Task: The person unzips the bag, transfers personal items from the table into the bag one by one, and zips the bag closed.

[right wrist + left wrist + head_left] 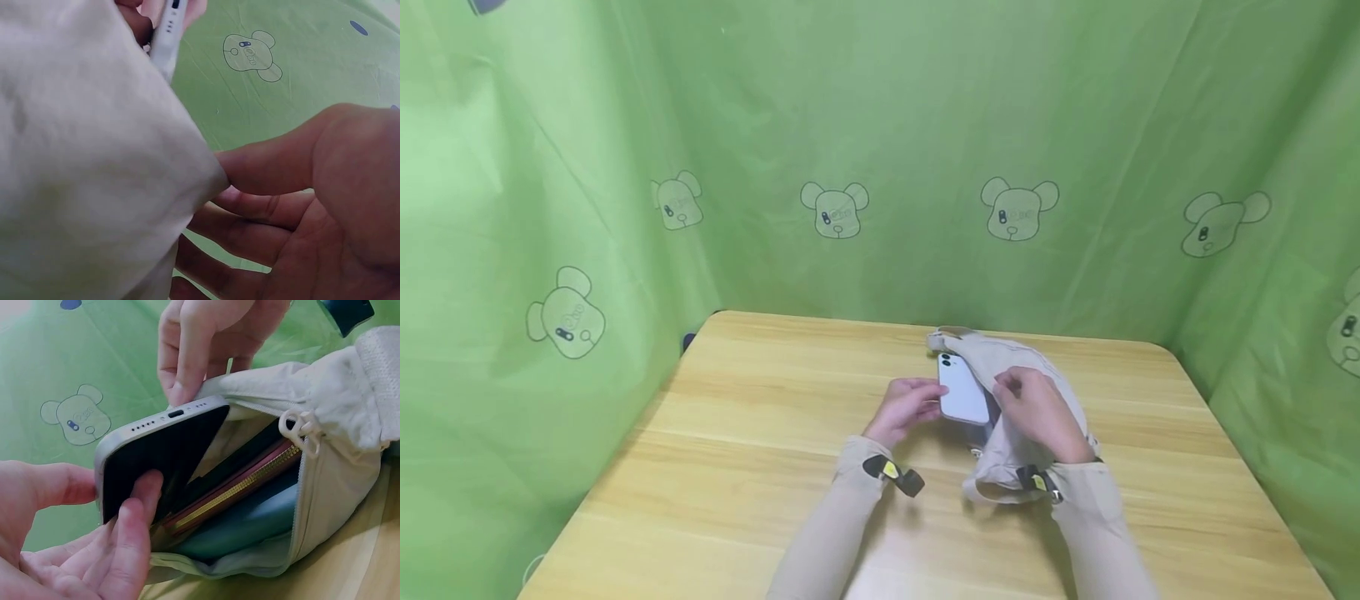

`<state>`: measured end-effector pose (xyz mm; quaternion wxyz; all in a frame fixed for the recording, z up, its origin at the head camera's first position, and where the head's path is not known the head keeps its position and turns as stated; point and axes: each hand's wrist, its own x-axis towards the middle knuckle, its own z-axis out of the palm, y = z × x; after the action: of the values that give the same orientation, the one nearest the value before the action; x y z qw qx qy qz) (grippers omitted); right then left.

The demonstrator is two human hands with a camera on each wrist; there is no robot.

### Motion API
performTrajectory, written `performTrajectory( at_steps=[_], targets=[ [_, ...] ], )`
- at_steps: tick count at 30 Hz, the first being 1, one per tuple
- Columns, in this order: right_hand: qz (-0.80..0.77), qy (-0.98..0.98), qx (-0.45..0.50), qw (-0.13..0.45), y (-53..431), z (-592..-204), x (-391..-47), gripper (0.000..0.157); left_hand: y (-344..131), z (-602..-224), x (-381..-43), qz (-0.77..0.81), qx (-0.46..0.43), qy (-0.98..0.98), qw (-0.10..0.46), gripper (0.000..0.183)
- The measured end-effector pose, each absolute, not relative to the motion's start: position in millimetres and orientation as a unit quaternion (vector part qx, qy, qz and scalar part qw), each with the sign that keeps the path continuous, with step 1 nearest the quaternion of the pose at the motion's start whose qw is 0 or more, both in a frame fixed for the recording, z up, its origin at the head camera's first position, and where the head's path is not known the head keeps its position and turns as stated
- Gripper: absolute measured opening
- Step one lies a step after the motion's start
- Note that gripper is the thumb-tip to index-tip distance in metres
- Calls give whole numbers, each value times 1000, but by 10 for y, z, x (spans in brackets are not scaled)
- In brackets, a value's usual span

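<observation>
A pale smartphone [964, 392] is gripped by my left hand [910, 407], thumb on one side and fingers against its dark screen in the left wrist view. The phone stands at the unzipped mouth of a light beige fabric bag [1011, 467], partly over the opening. My right hand [1037, 410] pinches the bag's edge between thumb and fingers, as the right wrist view [275, 187] of that hand shows. Inside the bag, the left wrist view shows a reddish item with a gold zipper [244, 487] and a teal item [244, 519].
The bag lies on a wooden table [760, 375], toward its back right. A green curtain [925, 100] with bear-head prints surrounds the table at the back and sides. A zipper pull [300, 428] hangs at one end of the bag's opening.
</observation>
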<state>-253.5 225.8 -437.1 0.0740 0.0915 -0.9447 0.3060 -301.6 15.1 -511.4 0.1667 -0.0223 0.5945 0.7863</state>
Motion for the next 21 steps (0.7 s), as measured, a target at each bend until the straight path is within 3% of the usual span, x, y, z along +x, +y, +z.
performTrajectory(
  at_steps=[21],
  targets=[
    [309, -944, 94, 66, 2223, -4363, -2546, 22, 371, -5235, -3007, 798, 15, 589, 127, 33]
  ],
)
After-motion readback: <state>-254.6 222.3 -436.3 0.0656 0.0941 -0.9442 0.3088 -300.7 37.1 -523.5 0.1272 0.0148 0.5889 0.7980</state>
